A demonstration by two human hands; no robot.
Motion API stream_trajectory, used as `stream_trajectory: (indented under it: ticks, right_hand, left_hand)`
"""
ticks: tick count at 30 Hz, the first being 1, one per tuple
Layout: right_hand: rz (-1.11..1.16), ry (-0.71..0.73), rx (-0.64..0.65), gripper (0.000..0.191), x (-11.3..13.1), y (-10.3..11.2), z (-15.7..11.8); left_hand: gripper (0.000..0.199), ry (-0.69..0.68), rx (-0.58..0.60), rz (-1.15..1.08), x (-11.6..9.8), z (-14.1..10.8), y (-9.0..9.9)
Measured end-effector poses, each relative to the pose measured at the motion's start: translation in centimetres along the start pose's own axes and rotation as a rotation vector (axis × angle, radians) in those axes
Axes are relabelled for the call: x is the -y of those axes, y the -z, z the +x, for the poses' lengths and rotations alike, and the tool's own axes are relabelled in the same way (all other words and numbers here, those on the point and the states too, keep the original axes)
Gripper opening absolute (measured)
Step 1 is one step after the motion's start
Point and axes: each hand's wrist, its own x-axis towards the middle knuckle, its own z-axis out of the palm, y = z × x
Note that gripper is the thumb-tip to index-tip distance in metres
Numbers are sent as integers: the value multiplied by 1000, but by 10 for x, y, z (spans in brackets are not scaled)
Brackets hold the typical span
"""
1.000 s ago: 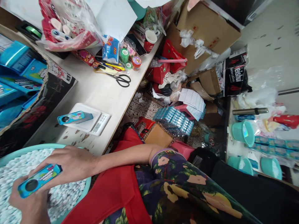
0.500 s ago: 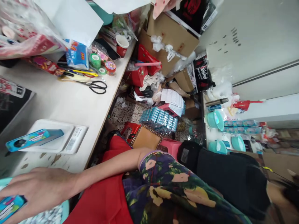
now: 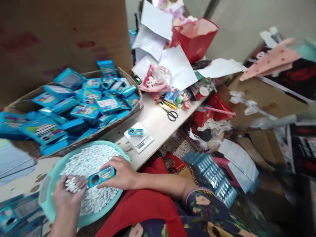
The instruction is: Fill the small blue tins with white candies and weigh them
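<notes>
Over a turquoise basin [image 3: 44, 192] full of small white pellets [image 3: 100, 153], my left hand [image 3: 67, 199] is cupped around a heap of the same pellets. My right hand [image 3: 123, 174] grips a small blue box [image 3: 101, 176] with a dark round spot on its face. The box's near end is beside the left hand's fingertips; I cannot tell whether they touch. Behind the basin, a white digital scale [image 3: 143, 144] carries another blue box [image 3: 135, 132].
A low carton [image 3: 120, 120] heaped with blue boxes [image 3: 85, 112] stands behind the basin. More blue boxes [image 3: 21, 210] lie at front left. Scissors [image 3: 172, 115], papers [image 3: 177, 65] and a red bag [image 3: 195, 38] are further back. Wrapped packs [image 3: 214, 176] sit below the table's right edge.
The view has swung left, bringing the basin, the carton and my left hand into sight. My right hand still holds a blue box, now over the pellets. The scale still carries its box.
</notes>
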Motion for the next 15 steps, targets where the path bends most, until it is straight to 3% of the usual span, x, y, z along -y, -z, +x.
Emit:
stream_trajectory:
  ticks: [3,7,10,13,15]
  right_hand:
    - [12,-4,44,49,8,1,0]
    - [65,-23,61,45,14,10,-6]
    - [56,-19,20,38,13,16,-7]
    - [17,63,12,35,11,15,-3]
    - [-37,124,24,32,11,10,-2]
  left_hand:
    - [27,-126,173,-299,15,27,17]
    - [20,-21,58,-399,25,24,19]
    - [29,62,123,-474,22,9,10]
    - [33,-89,210,-579,13,-12,0]
    - [36,-265,252,-595,11,-27,-9]
